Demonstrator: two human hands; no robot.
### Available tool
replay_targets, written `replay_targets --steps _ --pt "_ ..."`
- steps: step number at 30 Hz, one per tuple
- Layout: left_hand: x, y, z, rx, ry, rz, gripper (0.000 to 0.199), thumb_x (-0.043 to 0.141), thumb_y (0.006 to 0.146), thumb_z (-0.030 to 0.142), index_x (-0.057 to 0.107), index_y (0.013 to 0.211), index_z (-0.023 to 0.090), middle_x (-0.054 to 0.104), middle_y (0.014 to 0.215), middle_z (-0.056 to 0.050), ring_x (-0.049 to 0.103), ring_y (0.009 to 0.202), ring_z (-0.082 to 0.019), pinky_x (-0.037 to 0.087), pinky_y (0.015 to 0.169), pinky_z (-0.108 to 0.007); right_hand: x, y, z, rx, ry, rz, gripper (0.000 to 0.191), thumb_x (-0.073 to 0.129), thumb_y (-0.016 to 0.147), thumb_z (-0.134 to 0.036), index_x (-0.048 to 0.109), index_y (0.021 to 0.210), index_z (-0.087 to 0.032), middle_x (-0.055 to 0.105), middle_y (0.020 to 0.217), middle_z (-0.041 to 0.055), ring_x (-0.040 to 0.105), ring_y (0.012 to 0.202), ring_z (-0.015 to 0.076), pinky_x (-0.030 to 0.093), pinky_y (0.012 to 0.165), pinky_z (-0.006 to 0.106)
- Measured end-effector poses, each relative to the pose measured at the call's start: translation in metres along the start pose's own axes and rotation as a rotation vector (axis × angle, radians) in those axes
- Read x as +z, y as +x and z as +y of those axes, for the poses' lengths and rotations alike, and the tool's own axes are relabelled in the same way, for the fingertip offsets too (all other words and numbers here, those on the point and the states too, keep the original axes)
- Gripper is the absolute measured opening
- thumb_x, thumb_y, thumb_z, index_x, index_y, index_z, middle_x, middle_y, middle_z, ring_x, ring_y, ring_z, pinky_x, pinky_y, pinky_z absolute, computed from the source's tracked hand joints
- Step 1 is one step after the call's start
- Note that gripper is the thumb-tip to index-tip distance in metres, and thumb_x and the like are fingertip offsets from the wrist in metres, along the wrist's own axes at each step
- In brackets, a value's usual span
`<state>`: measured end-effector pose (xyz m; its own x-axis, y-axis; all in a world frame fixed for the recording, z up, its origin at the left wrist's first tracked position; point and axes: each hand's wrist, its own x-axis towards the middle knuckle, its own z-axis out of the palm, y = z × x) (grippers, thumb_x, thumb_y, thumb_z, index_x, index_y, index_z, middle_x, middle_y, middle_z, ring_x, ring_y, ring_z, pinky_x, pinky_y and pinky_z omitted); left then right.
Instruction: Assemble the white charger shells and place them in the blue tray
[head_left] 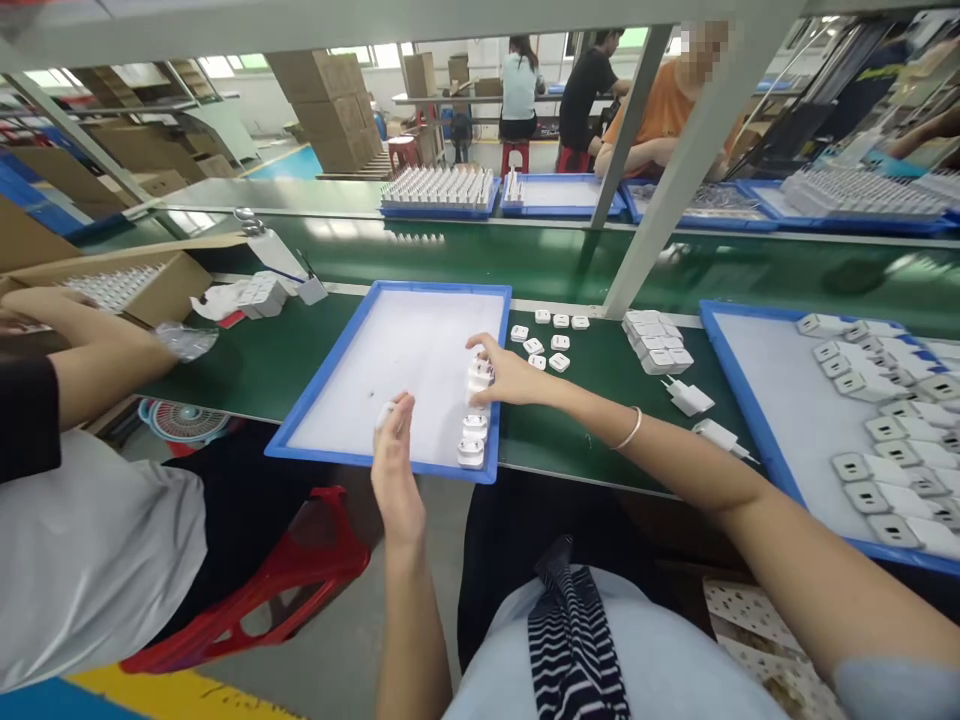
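My right hand [506, 373] reaches over the right side of a blue-rimmed white tray [322, 383]. Its thumb and fingers curl round a white plug charger [480, 376] standing in a row there. Nearer to me in the same row stand more white plug chargers [472, 452], pins up. Over the tray's front edge my left hand [396, 475] is raised, its fingers stretched upward and no charger in it. Something small and white shows at one of its fingertips; I cannot tell whether it is a cover.
Small white caps [559, 342] lie right of the tray, with stacked white blocks [658, 342] and loose chargers [688, 397] beyond. A second blue tray [757, 400] holds several chargers. A metal post [667, 180] rises behind. A co-worker's arm [112, 345] is at left.
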<state>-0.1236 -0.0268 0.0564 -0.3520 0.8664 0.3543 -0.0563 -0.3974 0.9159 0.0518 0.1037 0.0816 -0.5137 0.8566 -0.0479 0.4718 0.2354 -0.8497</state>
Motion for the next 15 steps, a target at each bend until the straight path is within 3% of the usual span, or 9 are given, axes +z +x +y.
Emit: replay_targets --steps 2,5,10,13,15 --pt "-0.003 0.013 -0.012 -0.218 -0.036 -0.055 0.054 0.048 0.092 0.059 0.061 0.128 0.021 0.050 0.148 -0.008 0.044 0.140 -0.026 0.027 0.122 -0.041 0.006 0.003 0.004 -0.029 -0.019 -0.058 0.086 0.084 0.059 -0.020 0.039 0.132 -0.020 0.054 0.123 0.0132 0.057 0.112 0.0292 0.043 0.097 0.048" --pt "0.002 0.031 -0.025 -0.463 -0.063 -0.165 0.066 0.044 0.087 0.070 0.059 0.128 0.021 0.045 0.152 -0.009 0.042 0.142 -0.027 0.024 0.123 -0.040 0.006 -0.003 0.009 -0.087 -0.027 -0.126 0.080 0.083 0.066 -0.029 0.042 0.135 -0.021 0.051 0.135 0.0147 0.045 0.130 0.0308 0.039 0.105 0.047" --pt "0.028 0.051 -0.036 -0.642 -0.040 -0.244 0.077 0.036 0.087 0.075 0.058 0.130 0.016 0.056 0.142 -0.014 0.048 0.137 -0.030 0.036 0.115 -0.045 0.000 -0.010 0.021 -0.128 0.019 -0.175 0.081 0.074 0.078 -0.051 0.038 0.144 -0.021 0.048 0.144 0.0155 0.044 0.135 0.0309 0.037 0.109 0.047" --pt "0.042 0.055 -0.030 -0.731 0.009 -0.270 0.078 0.037 0.086 0.076 0.058 0.130 0.016 0.065 0.130 -0.015 0.057 0.127 -0.031 0.045 0.107 -0.045 0.002 -0.009 0.025 -0.114 0.058 -0.117 0.076 0.064 0.088 -0.049 0.031 0.149 -0.019 0.052 0.139 0.0165 0.050 0.129 0.0287 0.039 0.108 0.046" --pt "0.048 0.054 -0.022 -0.765 0.057 -0.287 0.075 0.039 0.086 0.075 0.059 0.129 0.016 0.066 0.129 -0.015 0.057 0.127 -0.031 0.045 0.107 -0.044 0.002 -0.010 0.024 -0.104 0.076 -0.061 0.067 0.062 0.091 -0.045 0.037 0.145 -0.015 0.057 0.132 0.0165 0.056 0.123 0.0280 0.043 0.106 0.045"
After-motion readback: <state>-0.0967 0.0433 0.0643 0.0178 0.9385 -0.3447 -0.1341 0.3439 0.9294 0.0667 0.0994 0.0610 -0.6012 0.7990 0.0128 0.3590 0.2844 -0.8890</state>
